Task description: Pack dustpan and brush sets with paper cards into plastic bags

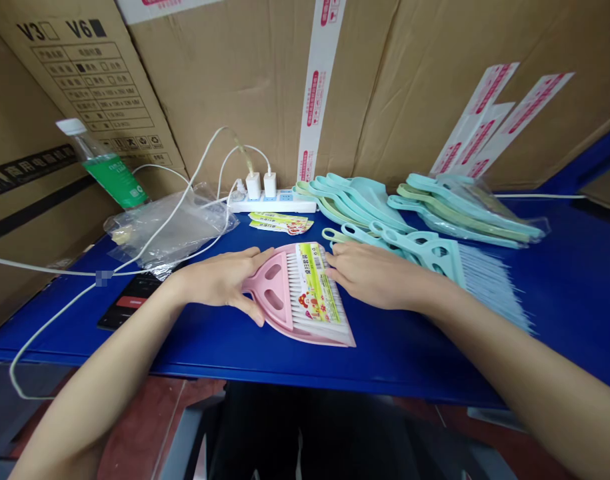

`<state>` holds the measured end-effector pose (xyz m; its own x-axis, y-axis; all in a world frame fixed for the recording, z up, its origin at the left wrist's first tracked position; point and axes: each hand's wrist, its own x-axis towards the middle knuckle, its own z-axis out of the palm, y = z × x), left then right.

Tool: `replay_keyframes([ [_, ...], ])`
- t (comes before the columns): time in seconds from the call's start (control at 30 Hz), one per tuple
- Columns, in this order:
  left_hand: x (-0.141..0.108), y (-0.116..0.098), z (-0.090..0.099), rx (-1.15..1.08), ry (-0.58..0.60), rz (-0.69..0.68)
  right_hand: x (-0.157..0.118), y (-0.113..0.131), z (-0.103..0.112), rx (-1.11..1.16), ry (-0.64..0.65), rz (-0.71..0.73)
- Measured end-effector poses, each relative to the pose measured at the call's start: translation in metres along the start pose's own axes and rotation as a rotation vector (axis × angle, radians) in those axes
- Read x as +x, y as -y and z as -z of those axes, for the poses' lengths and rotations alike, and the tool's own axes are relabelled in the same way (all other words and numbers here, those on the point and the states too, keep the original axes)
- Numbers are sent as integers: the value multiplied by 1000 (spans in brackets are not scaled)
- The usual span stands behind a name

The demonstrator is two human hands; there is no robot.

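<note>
Our left hand (225, 280) and right hand (379, 275) rest flat, gripping nothing, on the pink brush set (297, 297) atop a blue table (559, 287) walled by cardboard boxes (235, 87).

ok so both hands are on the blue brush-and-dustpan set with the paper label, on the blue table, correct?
Not quite: the set under the left hand and right hand is pink, not blue. The head view shows it. The rest holds: it carries a paper label and lies on the blue table.
</note>
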<state>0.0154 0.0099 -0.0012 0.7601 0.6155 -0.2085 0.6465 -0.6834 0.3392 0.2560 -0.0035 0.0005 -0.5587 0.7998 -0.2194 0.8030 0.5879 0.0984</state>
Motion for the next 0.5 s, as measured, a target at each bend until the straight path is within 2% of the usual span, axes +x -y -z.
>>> replay_keyframes([
  [0.27,1,-1,-1,-8,1,7,0,-2,-1,2,-41,16],
  [0.5,2,-1,-1,-14,-7,-3,-4,0,2,-5,-2,2],
])
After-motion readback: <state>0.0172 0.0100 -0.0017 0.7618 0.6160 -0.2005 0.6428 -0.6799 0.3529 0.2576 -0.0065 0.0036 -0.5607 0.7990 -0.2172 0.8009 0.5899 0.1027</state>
